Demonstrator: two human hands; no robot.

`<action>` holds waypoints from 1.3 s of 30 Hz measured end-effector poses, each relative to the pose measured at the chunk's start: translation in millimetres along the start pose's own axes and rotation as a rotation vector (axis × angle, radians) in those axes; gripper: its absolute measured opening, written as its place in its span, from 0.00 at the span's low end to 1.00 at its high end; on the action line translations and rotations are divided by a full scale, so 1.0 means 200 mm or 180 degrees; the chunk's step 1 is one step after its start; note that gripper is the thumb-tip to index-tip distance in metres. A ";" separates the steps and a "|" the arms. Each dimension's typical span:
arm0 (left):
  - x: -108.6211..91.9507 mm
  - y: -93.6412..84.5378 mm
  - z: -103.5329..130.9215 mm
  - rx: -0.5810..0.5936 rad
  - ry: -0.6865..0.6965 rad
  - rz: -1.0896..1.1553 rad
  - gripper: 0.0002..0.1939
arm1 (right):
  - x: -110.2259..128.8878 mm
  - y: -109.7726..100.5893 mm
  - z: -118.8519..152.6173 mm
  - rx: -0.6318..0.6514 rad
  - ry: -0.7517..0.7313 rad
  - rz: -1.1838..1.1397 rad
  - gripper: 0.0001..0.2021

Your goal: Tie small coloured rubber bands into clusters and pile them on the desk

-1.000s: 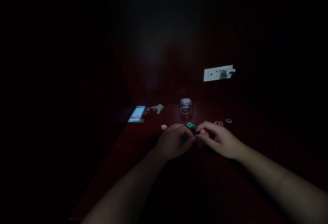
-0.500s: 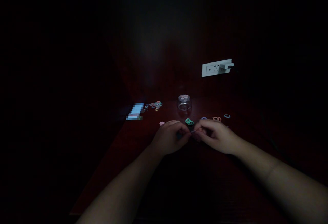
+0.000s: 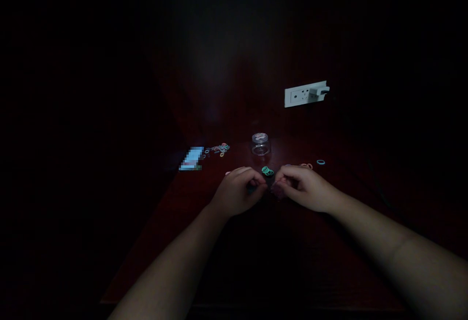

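Note:
My left hand (image 3: 239, 192) is closed in a pinch, thumb against fingertips, and anything between them is too dark to make out. Opposite it, across a small gap, my right hand (image 3: 309, 189) pinches as well, with a dim purplish patch at its fingertips that I cannot identify. Just beyond the gap lies a small bunch of green hair ties (image 3: 267, 170). Orange hair ties (image 3: 307, 166) show partly behind my right hand, and a single blue hair tie (image 3: 321, 162) lies farther right. A sliver of pink shows behind my left knuckles.
A clear lidded jar (image 3: 261, 147) stands past the green ties. Mixed small hair ties (image 3: 221, 149) are heaped at the back left, beside a lit phone (image 3: 192, 158). On the wall, a socket plate (image 3: 305, 94) holds a plug. The dark red tabletop (image 3: 175, 227) is dimly lit.
Half a second ago a thin pale band spanned my two pinched hands; now it no longer shows between them and the fingertips are slightly farther apart. The view has shifted a little.

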State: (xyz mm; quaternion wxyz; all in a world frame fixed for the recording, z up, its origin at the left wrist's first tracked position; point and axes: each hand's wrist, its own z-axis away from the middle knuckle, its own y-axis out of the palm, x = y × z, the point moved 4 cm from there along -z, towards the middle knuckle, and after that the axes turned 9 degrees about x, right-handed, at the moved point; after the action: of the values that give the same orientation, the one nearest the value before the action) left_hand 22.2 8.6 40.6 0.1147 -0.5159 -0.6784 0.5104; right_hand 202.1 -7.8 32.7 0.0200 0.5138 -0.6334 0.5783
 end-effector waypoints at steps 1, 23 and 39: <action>0.00 0.00 0.00 0.0002 0.0017 0.0026 0.04 | 0.00 0.00 0.00 0.0016 0.0010 0.0009 0.07; 0.00 0.03 -0.01 0.0046 -0.0114 0.0012 0.03 | -0.03 0.04 -0.01 0.0064 0.0063 -0.0046 0.09; 0.00 0.04 -0.02 0.0266 0.0021 -0.0004 0.06 | -0.06 0.05 0.00 0.0236 0.0231 0.0027 0.06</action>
State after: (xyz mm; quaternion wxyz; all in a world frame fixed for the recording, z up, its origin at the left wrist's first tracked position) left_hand 29.4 10.0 35.5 0.1388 -0.5119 -0.6564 0.5366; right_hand 200.9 -1.2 18.4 0.0215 0.4901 -0.6127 0.6197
